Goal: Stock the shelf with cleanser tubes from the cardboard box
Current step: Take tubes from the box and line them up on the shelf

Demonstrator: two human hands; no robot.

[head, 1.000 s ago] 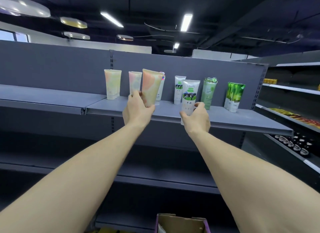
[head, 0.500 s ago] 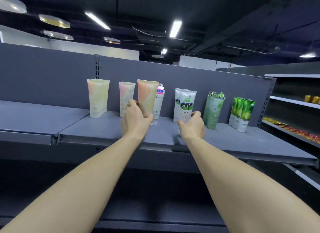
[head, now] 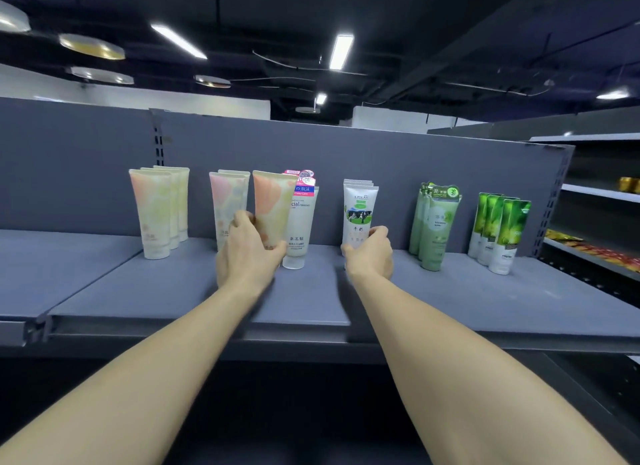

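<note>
Both-handed, you stocked the shelf.
Your left hand gripped the peach tube; your right hand gripped the cow-print tube.

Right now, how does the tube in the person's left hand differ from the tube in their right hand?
The peach tube in the left hand is wider and marbled peach and cream; the white tube in the right hand is slimmer and shows a cow picture. The peach tube has a different, white tube behind it; the white tube fronts a row of matching ones. Both stand upright on the shelf, gripped near the base.
</note>
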